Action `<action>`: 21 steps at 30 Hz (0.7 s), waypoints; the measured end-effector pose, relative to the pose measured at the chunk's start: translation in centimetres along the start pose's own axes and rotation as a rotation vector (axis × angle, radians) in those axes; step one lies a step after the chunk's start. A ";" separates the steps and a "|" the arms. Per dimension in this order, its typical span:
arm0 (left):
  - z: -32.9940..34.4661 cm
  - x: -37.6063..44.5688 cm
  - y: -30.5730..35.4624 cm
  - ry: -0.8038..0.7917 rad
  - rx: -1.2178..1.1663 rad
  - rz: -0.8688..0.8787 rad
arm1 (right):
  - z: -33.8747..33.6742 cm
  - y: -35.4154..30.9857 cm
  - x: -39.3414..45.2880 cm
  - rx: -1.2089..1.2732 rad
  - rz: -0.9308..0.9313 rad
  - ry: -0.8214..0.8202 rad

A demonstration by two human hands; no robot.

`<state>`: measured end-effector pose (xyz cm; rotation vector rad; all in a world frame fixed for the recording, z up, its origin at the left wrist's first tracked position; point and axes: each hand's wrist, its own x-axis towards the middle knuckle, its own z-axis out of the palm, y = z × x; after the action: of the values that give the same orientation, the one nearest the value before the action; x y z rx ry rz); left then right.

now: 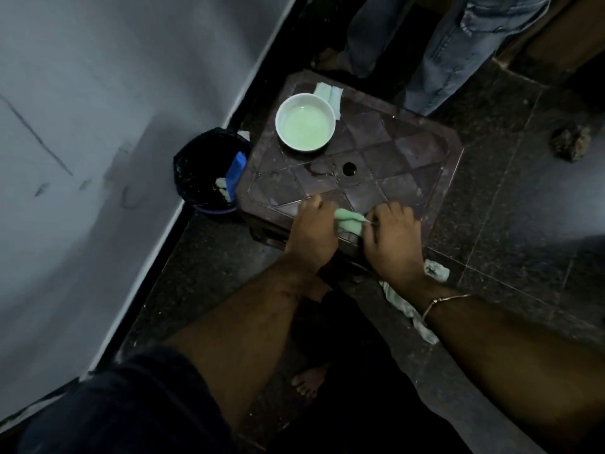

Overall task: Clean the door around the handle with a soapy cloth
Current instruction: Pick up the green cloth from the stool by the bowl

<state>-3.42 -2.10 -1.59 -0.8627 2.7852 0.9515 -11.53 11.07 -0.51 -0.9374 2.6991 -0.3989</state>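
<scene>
A wet, pale green cloth (349, 221) is bunched between my two hands over the near edge of a dark brown plastic stool (409, 158). My left hand (311, 234) grips its left end and my right hand (391, 239) grips its right end. At the far left of the stool top stands a white bowl (305, 126) of pale green soapy liquid. Behind the bowl lies a folded pale cloth (329, 92). No door or handle is in view.
A black-lined bin (204, 172) stands left of the stool, against the white wall (82, 126). Another person's jeans-clad legs (442, 44) stand beyond the stool. A crumpled rag (409, 306) lies on the dark tiled floor under my right wrist. My bare foot (309, 381) is below.
</scene>
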 end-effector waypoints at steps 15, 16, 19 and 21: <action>-15.6 -12.5 -2.4 0.274 -1.614 -0.590 | -8.4 -15.2 -2.2 1.347 0.234 -0.625; -17.0 -14.0 -2.7 0.319 -1.675 -0.573 | -9.1 -16.8 -2.6 1.353 0.208 -0.671; -21.0 -18.3 -3.4 0.467 -1.783 -0.521 | -10.9 -21.9 -4.1 1.293 0.082 -0.798; -23.6 -21.5 -3.9 0.596 -1.788 -0.494 | -12.0 -25.6 -5.8 1.241 -0.015 -0.879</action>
<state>19.26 -7.93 20.47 -1.8860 0.9328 3.2504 3.37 -2.56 20.13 -0.5067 1.2357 -1.1248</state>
